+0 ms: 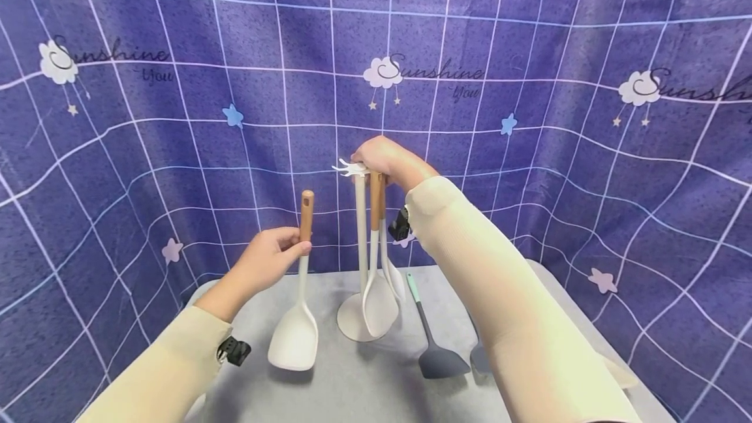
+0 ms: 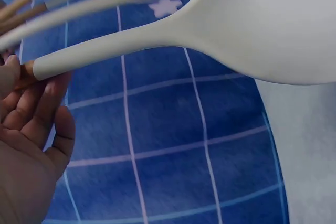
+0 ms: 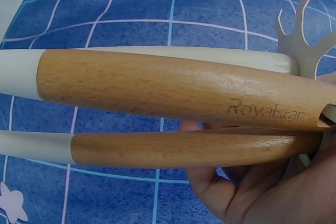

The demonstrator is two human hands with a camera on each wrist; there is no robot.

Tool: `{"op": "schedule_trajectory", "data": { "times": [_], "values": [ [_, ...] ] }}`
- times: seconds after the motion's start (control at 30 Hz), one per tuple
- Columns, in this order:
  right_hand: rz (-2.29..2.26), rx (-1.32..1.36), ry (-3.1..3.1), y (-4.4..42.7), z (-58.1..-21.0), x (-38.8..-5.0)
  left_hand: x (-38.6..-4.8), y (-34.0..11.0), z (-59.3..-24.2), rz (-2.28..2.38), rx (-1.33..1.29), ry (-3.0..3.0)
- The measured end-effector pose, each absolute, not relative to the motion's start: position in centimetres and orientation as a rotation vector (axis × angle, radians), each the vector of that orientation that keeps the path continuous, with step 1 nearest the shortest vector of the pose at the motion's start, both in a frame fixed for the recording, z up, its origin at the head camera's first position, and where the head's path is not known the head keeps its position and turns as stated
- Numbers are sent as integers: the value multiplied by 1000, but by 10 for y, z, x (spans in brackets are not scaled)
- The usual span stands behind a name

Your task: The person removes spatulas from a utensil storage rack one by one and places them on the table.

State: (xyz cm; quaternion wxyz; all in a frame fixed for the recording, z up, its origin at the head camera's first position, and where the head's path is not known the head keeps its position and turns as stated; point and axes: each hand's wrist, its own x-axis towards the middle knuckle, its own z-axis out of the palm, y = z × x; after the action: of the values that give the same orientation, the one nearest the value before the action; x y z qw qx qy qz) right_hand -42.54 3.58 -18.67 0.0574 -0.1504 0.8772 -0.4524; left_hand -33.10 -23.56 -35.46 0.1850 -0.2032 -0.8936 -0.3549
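My left hand (image 1: 273, 260) pinches the wooden handle of a white spatula (image 1: 296, 341), held upright with its wide head low over the table. In the left wrist view, the spatula's neck (image 2: 110, 48) runs out from between thumb and fingers. To its right stands a cream utensil stand (image 1: 361, 234) with a round base and hooks on top. My right hand (image 1: 388, 155) grips the stand's top, its fingers partly hidden behind the handles. Two white utensils with wooden handles hang there: a broad spoon-like one (image 1: 380, 309) and another (image 1: 397, 279) behind it. One handle (image 3: 178, 87) reads "Royalstar".
On the grey table (image 1: 364, 390), right of the stand, lies a dark grey spatula (image 1: 443, 362) with a mint handle end. Another dark utensil (image 1: 480, 359) is partly hidden under my right sleeve. A blue gridded cloth (image 1: 305, 83) hangs behind and at both sides.
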Motion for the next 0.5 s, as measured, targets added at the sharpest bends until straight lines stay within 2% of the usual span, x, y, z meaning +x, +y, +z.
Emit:
{"op": "schedule_trajectory", "data": {
  "times": [0.5],
  "values": [
    [-1365,-446,2656,34,-186,-424,-365,-304,-395,-999,-225,-2649]
  ]
}}
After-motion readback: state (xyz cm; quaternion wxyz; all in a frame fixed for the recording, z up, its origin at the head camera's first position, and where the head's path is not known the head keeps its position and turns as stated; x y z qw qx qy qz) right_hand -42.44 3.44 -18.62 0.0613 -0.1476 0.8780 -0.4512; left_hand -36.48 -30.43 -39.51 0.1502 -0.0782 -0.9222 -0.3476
